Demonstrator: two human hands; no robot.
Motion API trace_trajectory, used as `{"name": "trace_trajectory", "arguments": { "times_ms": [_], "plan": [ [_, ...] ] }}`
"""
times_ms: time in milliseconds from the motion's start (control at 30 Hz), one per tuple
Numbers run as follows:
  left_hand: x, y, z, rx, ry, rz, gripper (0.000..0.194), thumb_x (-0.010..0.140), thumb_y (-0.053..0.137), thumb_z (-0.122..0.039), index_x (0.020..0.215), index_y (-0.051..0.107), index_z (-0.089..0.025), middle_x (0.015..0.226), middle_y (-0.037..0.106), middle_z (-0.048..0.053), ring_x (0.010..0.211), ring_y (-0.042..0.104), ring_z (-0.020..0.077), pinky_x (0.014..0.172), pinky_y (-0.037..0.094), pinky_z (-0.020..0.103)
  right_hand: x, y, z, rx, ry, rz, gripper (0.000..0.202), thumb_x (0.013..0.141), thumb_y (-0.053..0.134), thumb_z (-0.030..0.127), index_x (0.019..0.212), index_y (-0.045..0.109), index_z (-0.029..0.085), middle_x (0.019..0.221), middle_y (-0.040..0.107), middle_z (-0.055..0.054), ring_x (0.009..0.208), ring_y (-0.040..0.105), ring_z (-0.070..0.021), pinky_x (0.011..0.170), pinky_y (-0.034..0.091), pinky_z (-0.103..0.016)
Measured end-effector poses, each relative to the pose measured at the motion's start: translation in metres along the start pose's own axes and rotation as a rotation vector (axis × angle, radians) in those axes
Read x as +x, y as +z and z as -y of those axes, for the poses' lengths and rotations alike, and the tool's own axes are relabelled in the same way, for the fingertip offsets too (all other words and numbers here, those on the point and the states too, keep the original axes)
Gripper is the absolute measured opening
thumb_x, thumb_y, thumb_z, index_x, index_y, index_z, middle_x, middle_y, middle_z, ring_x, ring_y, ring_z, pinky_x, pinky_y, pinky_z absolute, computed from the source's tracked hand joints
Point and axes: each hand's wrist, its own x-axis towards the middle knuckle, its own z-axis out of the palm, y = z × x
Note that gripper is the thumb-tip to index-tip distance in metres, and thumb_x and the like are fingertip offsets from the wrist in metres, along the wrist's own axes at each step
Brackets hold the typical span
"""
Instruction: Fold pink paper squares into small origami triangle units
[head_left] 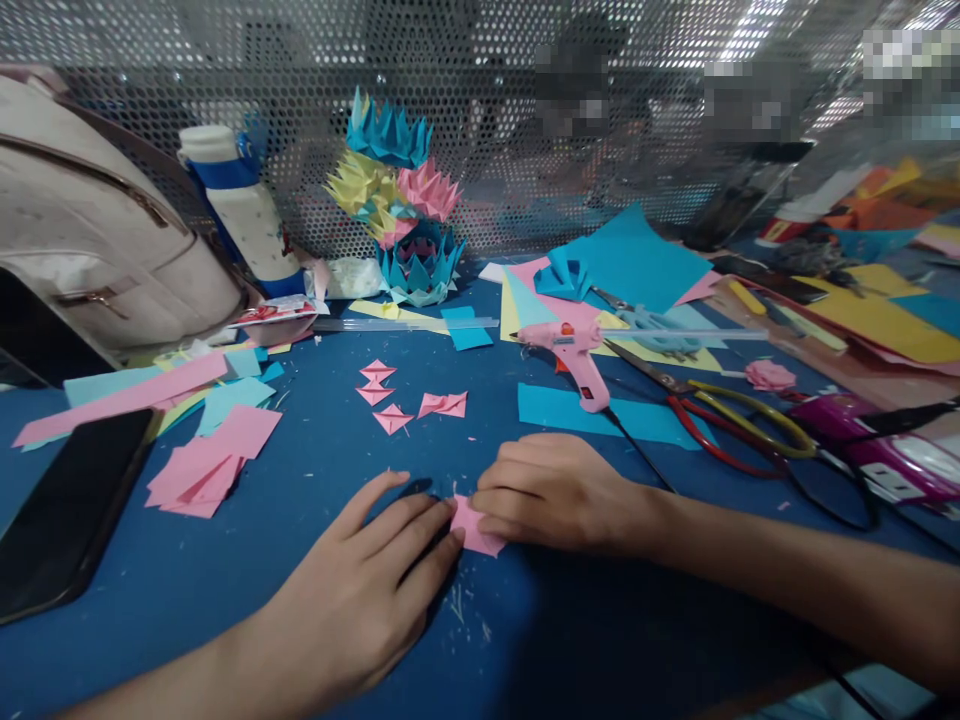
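A small pink piece of paper [474, 526] lies on the blue table between my hands. My left hand [375, 570] rests palm down with its fingers stretched and apart, fingertips touching the paper's left edge. Curled over the paper's right side, my right hand [555, 495] has its fingers pressed together on it; its thumb is mostly hidden. Just beyond them are several small folded pink paper pieces [393, 418]. To the left lies a stack of pink paper squares [202, 470].
A pink glue gun [574, 360] and scissors [739, 425] lie beyond my right hand, near blue paper sheets [637, 265]. Folded paper crowns [420, 265] stand before a perforated metal panel [292, 110]. At left are a phone [75, 510], a bottle [244, 215] and a backpack [105, 220].
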Motion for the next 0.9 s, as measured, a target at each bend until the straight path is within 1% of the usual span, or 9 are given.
{"name": "trace_trajectory", "arguments": {
  "times_ms": [67,167,233,400,500,600,767,900],
  "plan": [
    [-0.001,0.000,0.001,-0.005,0.010,0.008,0.032,0.097,0.047,-0.015,0.125,0.064,-0.010,0.125,0.067,0.012,0.117,0.058,0.0257,0.119,0.024,0.051,-0.001,0.000,-0.001,0.037,0.036,0.024,0.033,0.107,0.038,0.037,0.101,0.065,0.020,0.094,0.069,0.000,0.078,0.051,-0.0130,0.065,0.034,-0.032],
    [-0.002,0.000,0.002,-0.023,0.026,0.026,0.033,0.097,0.047,-0.016,0.125,0.063,-0.009,0.126,0.066,0.013,0.117,0.058,0.0270,0.118,0.025,0.052,-0.001,0.000,-0.001,0.054,0.054,0.022,0.031,0.107,0.040,0.036,0.101,0.065,0.020,0.096,0.070,0.000,0.078,0.053,-0.0132,0.066,0.035,-0.031],
    [-0.002,-0.001,0.002,-0.033,0.031,0.042,0.033,0.097,0.047,-0.015,0.125,0.063,-0.008,0.127,0.066,0.014,0.117,0.058,0.0276,0.117,0.026,0.053,-0.001,0.000,-0.001,0.062,0.052,0.032,0.033,0.107,0.037,0.036,0.102,0.066,0.020,0.097,0.070,-0.001,0.078,0.055,-0.0136,0.067,0.036,-0.031],
    [0.000,-0.006,0.004,-0.058,0.037,0.100,0.036,0.096,0.046,-0.015,0.128,0.061,-0.008,0.129,0.064,0.015,0.119,0.057,0.0286,0.116,0.028,0.054,0.002,-0.003,0.001,0.077,0.102,0.094,0.041,0.108,0.030,0.039,0.103,0.066,0.020,0.097,0.070,-0.002,0.080,0.057,-0.0134,0.066,0.037,-0.028],
    [0.001,-0.009,0.006,-0.083,0.049,0.130,0.038,0.096,0.048,-0.016,0.131,0.059,-0.008,0.131,0.062,0.015,0.122,0.055,0.0290,0.117,0.028,0.054,0.003,-0.005,0.002,0.021,0.056,0.096,0.039,0.109,0.031,0.032,0.103,0.067,0.019,0.094,0.070,-0.003,0.078,0.056,-0.0144,0.065,0.037,-0.029],
    [0.001,-0.010,0.008,-0.096,0.059,0.140,0.041,0.095,0.048,-0.016,0.134,0.056,-0.007,0.133,0.061,0.015,0.123,0.055,0.0288,0.117,0.029,0.053,0.002,-0.004,0.004,-0.036,0.003,0.062,0.037,0.108,0.032,0.024,0.100,0.067,0.018,0.093,0.069,-0.003,0.075,0.053,-0.0148,0.065,0.036,-0.030],
    [0.002,-0.007,0.007,-0.075,0.061,0.087,0.037,0.097,0.044,-0.012,0.130,0.058,-0.005,0.130,0.064,0.015,0.121,0.057,0.0277,0.117,0.029,0.051,0.001,-0.001,0.006,-0.091,-0.035,-0.038,0.033,0.106,0.035,0.016,0.096,0.066,0.017,0.090,0.068,-0.001,0.074,0.050,-0.0148,0.066,0.035,-0.030],
    [0.003,-0.006,0.007,-0.066,0.049,0.057,0.035,0.096,0.046,-0.013,0.127,0.060,-0.007,0.126,0.066,0.014,0.118,0.059,0.0265,0.117,0.028,0.051,0.002,-0.001,0.006,-0.091,-0.044,-0.032,0.029,0.105,0.037,0.015,0.097,0.065,0.018,0.093,0.067,-0.001,0.077,0.051,-0.0138,0.067,0.037,-0.030]
  ]
}}
